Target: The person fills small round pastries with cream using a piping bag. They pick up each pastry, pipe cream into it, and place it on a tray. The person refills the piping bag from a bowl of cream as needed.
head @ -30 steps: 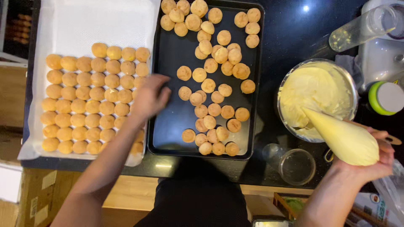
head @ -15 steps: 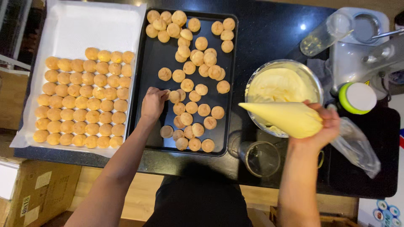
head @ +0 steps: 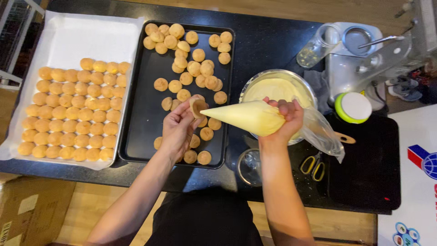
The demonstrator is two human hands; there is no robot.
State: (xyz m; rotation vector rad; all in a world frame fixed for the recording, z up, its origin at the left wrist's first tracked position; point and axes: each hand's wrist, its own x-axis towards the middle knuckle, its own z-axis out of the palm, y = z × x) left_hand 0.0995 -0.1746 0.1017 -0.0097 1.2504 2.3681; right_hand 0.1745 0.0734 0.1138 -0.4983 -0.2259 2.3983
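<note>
Lifted off the tray, left hand [head: 180,130] pinches a puff [head: 197,107]; right hand [head: 284,119] grips piping bag [head: 248,117].

Golden puffs [head: 182,61] on black tray [head: 141,136]; pale-yellow piping bag [head: 246,117].

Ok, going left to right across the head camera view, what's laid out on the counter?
Paper-lined tray of neatly rowed puffs → black baking tray of loose puffs → left hand holding one puff → piping bag in the right hand → scissors → green-rimmed white lid.
</note>
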